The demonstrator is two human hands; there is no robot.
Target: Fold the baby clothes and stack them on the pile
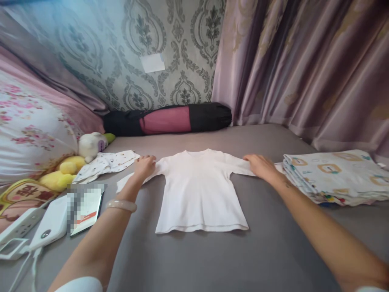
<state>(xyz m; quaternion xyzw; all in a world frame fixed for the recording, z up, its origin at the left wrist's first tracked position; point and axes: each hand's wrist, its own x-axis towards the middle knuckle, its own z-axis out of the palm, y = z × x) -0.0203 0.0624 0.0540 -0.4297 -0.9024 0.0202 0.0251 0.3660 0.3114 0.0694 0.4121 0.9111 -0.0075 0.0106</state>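
A small white long-sleeved shirt (pixel 200 190) lies spread on the grey bed sheet, neckline away from me and hem toward me. Its sleeves reach out to both sides. My left hand (pixel 146 166), with a pale bangle on the wrist, is closed on the left-side sleeve, whose cuff end shows beyond my wrist. On the other side, my right hand (pixel 259 165) has its fingers closed on the right-side sleeve. Part of each sleeve is hidden under the hands. The shirt's body looks flat, with a few soft creases near the hem.
Folded patterned cloths (pixel 331 174) are stacked at right. On the left lie a dotted garment (pixel 107 164), plush toys (pixel 91 146), a phone (pixel 86 213), a white power bank (pixel 50 223) and a power strip (pixel 21 227). A black-and-pink long bag (pixel 165 119) rests along the wall.
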